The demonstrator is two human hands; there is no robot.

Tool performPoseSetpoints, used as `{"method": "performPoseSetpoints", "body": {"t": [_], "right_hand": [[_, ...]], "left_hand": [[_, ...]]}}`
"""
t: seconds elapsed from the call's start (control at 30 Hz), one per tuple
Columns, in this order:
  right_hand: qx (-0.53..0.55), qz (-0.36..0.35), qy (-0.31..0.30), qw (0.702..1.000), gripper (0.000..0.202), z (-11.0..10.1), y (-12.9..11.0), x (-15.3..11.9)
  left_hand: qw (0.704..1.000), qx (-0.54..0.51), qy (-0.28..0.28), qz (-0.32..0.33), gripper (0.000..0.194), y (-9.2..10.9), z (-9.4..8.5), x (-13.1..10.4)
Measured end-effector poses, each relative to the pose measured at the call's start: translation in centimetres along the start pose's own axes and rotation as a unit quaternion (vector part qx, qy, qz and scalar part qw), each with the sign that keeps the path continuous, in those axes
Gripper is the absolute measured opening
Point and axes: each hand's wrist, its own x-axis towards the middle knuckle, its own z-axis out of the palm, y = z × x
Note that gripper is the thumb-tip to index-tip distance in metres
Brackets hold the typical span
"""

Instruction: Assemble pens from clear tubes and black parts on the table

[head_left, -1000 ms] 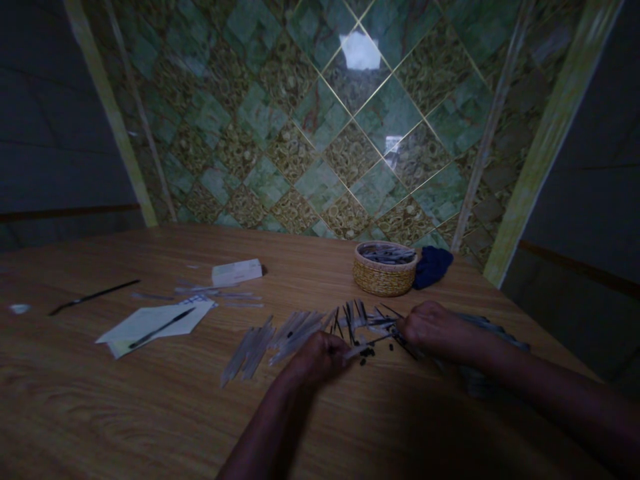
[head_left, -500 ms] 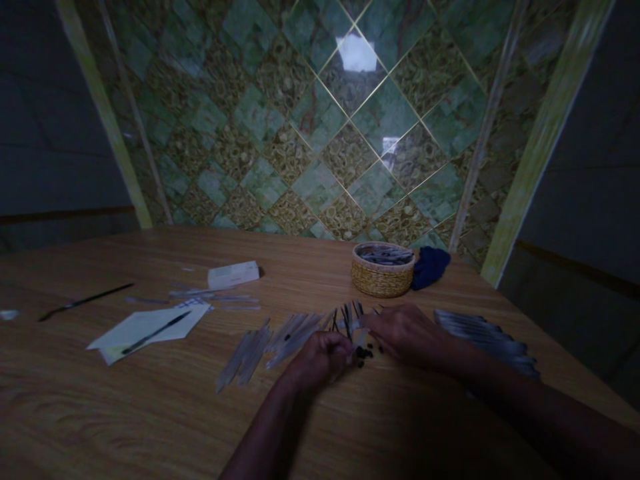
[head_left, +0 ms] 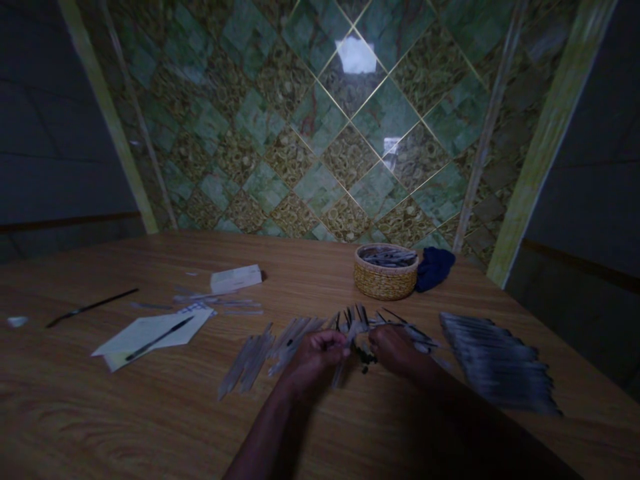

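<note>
Over the middle of the table, my left hand (head_left: 320,355) has thumb and fingertips pinched on a slim clear tube (head_left: 353,331). Close beside it on the right is my right hand (head_left: 396,350), its fingers curled together; what they hold is hidden. Small black pieces (head_left: 366,357) lie between the hands. Just beyond the fingers are thin black-tipped sticks (head_left: 360,313), and more dark sticks (head_left: 413,333) show behind my right hand. Clear slim tubes (head_left: 255,357) lie in loose rows left of my left hand.
A woven basket (head_left: 385,283) full of slim sticks stands at the back, touching a dark blue cloth (head_left: 435,268). Dark-filled tubes (head_left: 500,363) lie in a row at right. Leftward are a white box (head_left: 236,278), papers (head_left: 150,330), a pen (head_left: 160,339) and a long black stick (head_left: 93,308).
My right hand has drawn back slightly toward me, uncovering dark sticks behind it and more of the right-hand row. A clear tube now shows at my left fingertips. The view has shifted slightly.
</note>
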Motion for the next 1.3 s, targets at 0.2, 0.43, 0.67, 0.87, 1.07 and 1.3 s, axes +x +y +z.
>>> {"method": "performPoseSetpoints", "body": {"t": [0.2,0.43,0.67,0.87,1.07,1.3], "right_hand": [[0.046,0.016,0.002,0.999,0.021,1.0,-0.2,0.6],[0.331,0.026,0.029,0.943,0.011,0.6,1.0,-0.5],[0.617,0.006,0.083,0.782,0.025,-3.4,1.0,-3.4],[0.562,0.002,0.094,0.822,0.026,-4.0,1.4,-3.9],[0.53,-0.005,0.091,0.843,0.019,-4.1,1.2,-4.1],[0.516,-0.006,0.092,0.851,0.015,-4.5,1.0,-4.3]], "left_hand": [[1.0,0.011,0.004,0.008,0.022,-0.3,-0.4,0.2],[0.998,-0.024,-0.051,-0.01,0.027,-0.8,-0.1,0.0],[0.994,0.014,-0.106,-0.017,0.029,-0.4,0.6,-0.4],[0.993,0.011,-0.112,-0.033,0.03,0.2,1.0,-0.7],[0.991,0.027,-0.131,-0.025,0.028,0.4,1.1,-0.8],[0.99,0.042,-0.134,-0.03,0.029,-0.5,0.7,-0.4]]}}
